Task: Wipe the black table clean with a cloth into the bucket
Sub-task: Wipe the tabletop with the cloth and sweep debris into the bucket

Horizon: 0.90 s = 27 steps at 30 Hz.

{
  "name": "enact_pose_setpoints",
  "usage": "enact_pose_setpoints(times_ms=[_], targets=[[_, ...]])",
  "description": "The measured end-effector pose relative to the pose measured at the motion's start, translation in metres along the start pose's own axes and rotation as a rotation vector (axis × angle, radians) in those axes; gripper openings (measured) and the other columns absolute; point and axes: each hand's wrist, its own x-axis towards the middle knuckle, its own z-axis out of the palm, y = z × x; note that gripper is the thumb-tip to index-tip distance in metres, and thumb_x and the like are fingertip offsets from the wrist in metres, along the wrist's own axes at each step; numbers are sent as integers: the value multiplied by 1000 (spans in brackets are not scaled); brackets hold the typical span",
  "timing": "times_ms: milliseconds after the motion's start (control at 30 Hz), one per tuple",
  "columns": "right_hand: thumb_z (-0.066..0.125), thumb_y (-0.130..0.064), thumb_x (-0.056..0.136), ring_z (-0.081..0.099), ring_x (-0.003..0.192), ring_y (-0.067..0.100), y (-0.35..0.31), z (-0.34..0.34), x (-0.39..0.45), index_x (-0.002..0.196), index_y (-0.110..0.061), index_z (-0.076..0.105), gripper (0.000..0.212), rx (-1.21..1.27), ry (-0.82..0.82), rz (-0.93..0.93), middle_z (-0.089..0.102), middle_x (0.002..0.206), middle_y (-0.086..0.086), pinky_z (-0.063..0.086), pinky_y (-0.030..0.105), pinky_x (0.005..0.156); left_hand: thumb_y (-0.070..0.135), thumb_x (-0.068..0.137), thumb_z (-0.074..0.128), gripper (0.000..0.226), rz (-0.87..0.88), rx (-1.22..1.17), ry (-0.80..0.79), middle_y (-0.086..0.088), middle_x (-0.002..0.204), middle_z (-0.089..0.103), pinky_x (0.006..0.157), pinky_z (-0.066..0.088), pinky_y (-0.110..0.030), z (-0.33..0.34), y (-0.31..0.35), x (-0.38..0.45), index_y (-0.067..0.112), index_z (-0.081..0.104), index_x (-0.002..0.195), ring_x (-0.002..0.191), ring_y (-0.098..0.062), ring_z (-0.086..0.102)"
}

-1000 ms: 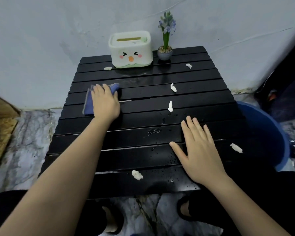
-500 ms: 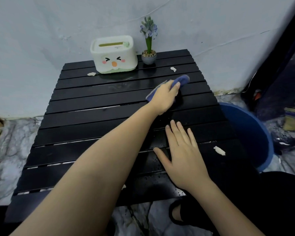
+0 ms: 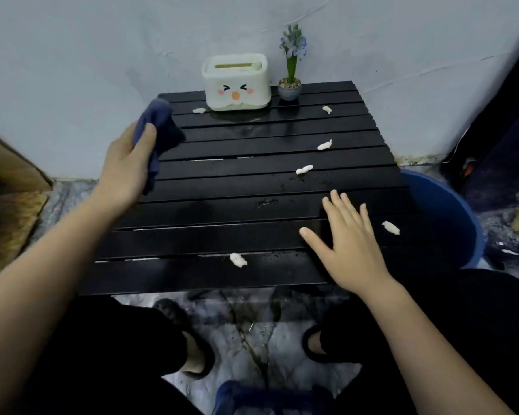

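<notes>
My left hand (image 3: 123, 167) grips a dark blue cloth (image 3: 159, 127) and holds it lifted above the far left corner of the black slatted table (image 3: 210, 211). My right hand (image 3: 349, 241) lies flat on the table near its right front, fingers spread. Several white scraps lie on the slats, among them one (image 3: 324, 144) at the right, one (image 3: 304, 169) below it, and one (image 3: 238, 260) near the front edge. Another scrap (image 3: 390, 227) sits by the right edge, next to the blue bucket (image 3: 459, 211) standing on the floor.
A white tissue box with a face (image 3: 235, 82) and a small potted flower (image 3: 290, 85) stand at the table's back, against the wall. Small water drops wet the slats. My knees and slippered feet are under the front edge. A brown board (image 3: 9, 169) leans at left.
My left hand swept the cloth from the left to the table's right side, then came back to the far left corner and lifted it. My right hand stayed flat.
</notes>
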Motion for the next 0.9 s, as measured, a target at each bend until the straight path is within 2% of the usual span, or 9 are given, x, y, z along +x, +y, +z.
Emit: enact_pose_setpoints(times_ms=[67, 133, 200, 300, 467, 633, 767, 833, 900], targets=[[28, -71, 96, 1, 157, 16, 1, 2, -4, 159, -10, 21, 88, -36, -30, 16, 12, 169, 6, -6, 40, 127, 33, 107, 39, 28, 26, 125, -44, 11, 75, 70, 63, 46, -10, -24, -25, -38, 49, 61, 103, 60, 5, 57], [25, -73, 95, -1, 157, 18, 0, 4, -6, 160, -9, 19, 91, -102, -44, 15, 10, 170, 7, -5, 42, 127, 24, 108, 38, 31, -22, 195, -117, -5, 111, 72, 98, 46, -31, -31, -59, -70, 33, 58, 130, 101, -10, 66], [23, -73, 95, -1, 157, 19, -1, 6, -7, 160, -9, 17, 92, -145, -47, 13, 9, 170, 8, -5, 42, 127, 24, 108, 37, 42, -150, 343, -175, -16, 151, 47, 122, 23, -47, -24, -89, -93, 13, 44, 147, 144, -30, 38], [22, -73, 95, -2, 157, 20, -4, 7, -7, 160, -8, 15, 92, -167, -50, 15, 7, 170, 9, -3, 43, 127, 31, 107, 34, 54, -178, 724, -132, -23, 162, 22, 124, 8, -50, 5, -99, -109, 8, 28, 155, 152, -38, 14], [16, -73, 94, 0, 157, 23, -5, 9, -8, 159, -6, 15, 93, -203, -41, 3, 8, 169, 12, -1, 44, 127, 39, 106, 28, 57, -99, 801, -195, -26, 163, 16, 122, 9, -50, 68, -69, -85, 12, 22, 156, 152, -40, 13], [16, -71, 95, 3, 157, 24, -4, 11, -8, 159, -4, 17, 92, -218, -27, 3, 11, 169, 13, 1, 45, 127, 44, 107, 24, 59, 82, 696, -522, -18, 167, -3, 123, -3, -44, 153, -29, -50, 23, 10, 160, 155, -33, -6], [11, -71, 93, 4, 157, 24, -4, 11, -9, 158, -4, 18, 95, -227, -20, -5, 12, 169, 13, 0, 44, 127, 41, 108, 25, 56, 131, 610, -655, -14, 168, -1, 124, -4, -42, 194, -2, -38, 24, 12, 160, 155, -30, -6], [12, -72, 93, 3, 157, 23, -3, 11, -9, 159, -4, 18, 95, -219, -17, -6, 12, 169, 13, 0, 43, 127, 32, 109, 26, 51, 56, 333, -670, -12, 167, 12, 123, 9, -37, 193, 8, -34, 18, 19, 158, 155, -28, 7], [19, -70, 95, 2, 157, 22, -1, 10, -8, 159, -5, 18, 91, -197, -16, -10, 11, 169, 12, -1, 42, 127, 19, 110, 31, 45, -169, -226, -617, -17, 157, 38, 102, 40, -23, 181, 18, -30, 9, 32, 153, 141, -25, 41]])
